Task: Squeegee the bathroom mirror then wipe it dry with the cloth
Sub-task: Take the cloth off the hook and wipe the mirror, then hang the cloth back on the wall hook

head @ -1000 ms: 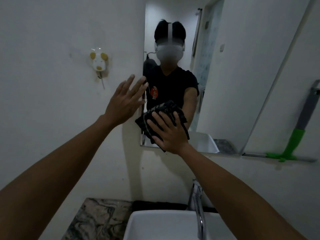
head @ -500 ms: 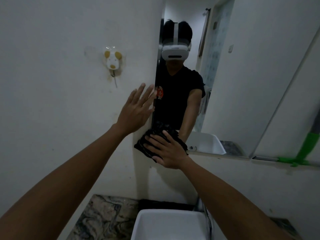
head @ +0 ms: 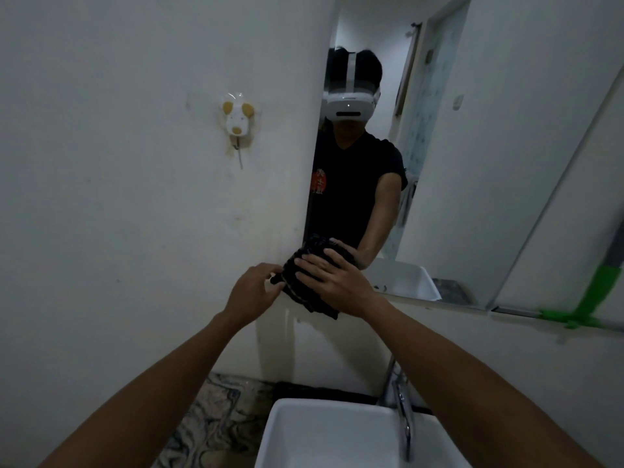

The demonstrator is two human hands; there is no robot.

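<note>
**Wipe stage at the mirror's lower-left corner; squeegee parked**

Right hand (head: 332,280) lies flat, fingers spread, pressing the dark cloth (head: 305,282) vs the bottom-left corner of the mirror (head: 472,163); the cloth laps over the mirror's left edge onto the wall (head: 135,197). Not a closed fist, more a palm-down press that pins the cloth. Left hand (head: 255,288) sits just left of that press, fingers curled, tips pinching or touching the cloth's left edge; can't tell if it really grips or only steadies.

Progress, as a judgement: the green squeegee (head: 597,295) rests on the ledge well right of the hands, untouched, so the squeegee pass looks done and drying is on. How much glass is already dry: can't say, no streaks or drops readable in this dim light. Cloth is at one corner only, so prob. most of the pane above and right of the press is left.

Hard to see: squeegee handle is cut off by the frame edge and blurred; its blade is barely distinct. Cloth's underside and the mirror corner are hidden under the hand. Below the hands, sink (head: 324,434) and tap (head: 403,410) are partly cropped.
</note>
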